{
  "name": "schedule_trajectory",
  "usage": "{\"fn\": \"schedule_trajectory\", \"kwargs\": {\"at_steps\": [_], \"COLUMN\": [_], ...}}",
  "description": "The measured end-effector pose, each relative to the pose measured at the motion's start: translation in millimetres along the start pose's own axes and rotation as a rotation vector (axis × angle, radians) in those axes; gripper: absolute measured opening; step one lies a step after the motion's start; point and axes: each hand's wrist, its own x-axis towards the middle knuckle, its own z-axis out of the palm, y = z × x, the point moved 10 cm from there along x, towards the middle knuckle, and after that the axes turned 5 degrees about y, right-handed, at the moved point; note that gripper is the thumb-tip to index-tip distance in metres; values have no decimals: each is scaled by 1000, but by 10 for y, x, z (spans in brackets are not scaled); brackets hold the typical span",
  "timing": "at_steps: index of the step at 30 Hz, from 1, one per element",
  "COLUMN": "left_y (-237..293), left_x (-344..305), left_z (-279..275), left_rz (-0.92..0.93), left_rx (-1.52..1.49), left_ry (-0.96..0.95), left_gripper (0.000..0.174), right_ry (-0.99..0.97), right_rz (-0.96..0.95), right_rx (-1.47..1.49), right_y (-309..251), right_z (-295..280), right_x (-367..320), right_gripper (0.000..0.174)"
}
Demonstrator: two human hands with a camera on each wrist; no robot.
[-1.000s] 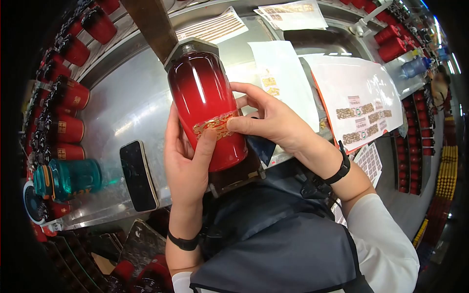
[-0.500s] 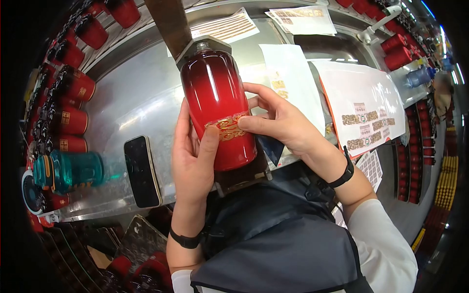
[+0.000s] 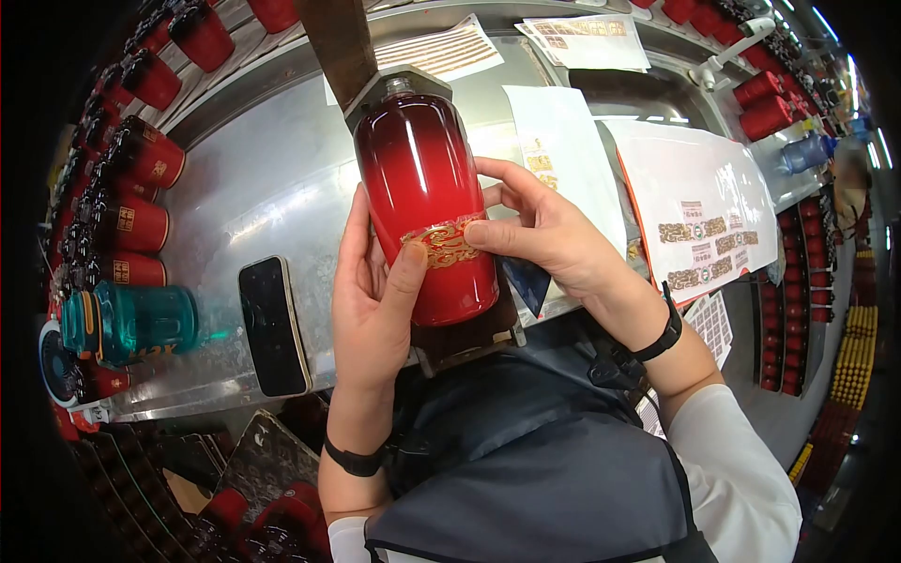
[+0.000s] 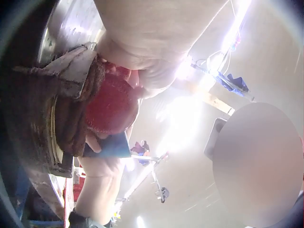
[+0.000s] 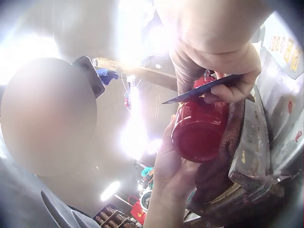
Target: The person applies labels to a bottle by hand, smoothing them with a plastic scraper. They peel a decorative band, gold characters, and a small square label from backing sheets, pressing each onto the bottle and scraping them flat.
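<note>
A glossy red glass bottle (image 3: 422,178), dark toward its neck, lies tilted on a stand with its base toward the person. A gold patterned decal band (image 3: 449,246) crosses its lower part. My left hand (image 3: 371,300) grips the bottle's left side, thumb on the band's left part and fingers wrapping underneath. From the right, my right hand (image 3: 554,235) presses its thumb on the band's right part. Its curled fingers hold a thin, flat, dark blue scraper-like piece (image 5: 202,90) beside the bottle. In the left wrist view, the bottle's round base (image 4: 113,107) shows between both hands.
A brown stand (image 3: 469,345) with a hexagonal rest (image 3: 441,84) supports the bottle. Left are a phone (image 3: 274,327), a teal jug (image 3: 148,324) and rows of red bottles (image 3: 141,220). Right lie a white decal sheet (image 3: 572,141) and a sheet-covered board (image 3: 694,178).
The head view has shifted, so the bottle and both hands appear farther right. Both thumbs stay on the gold band; the left thumb sits slightly nearer its left end.
</note>
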Motion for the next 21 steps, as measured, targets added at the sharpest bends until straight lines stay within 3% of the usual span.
{"fn": "schedule_trajectory", "kwargs": {"at_steps": [19, 21], "left_y": [26, 8], "left_x": [33, 21], "left_z": [14, 37], "left_rz": [6, -20], "left_rx": [75, 40], "left_ry": [49, 3], "left_gripper": [91, 103], "right_ry": [25, 24], "right_rz": [-3, -75], "right_rx": [-74, -139], "right_y": [-22, -33], "right_z": [31, -11], "right_x": [-5, 1], "right_gripper": [72, 61]}}
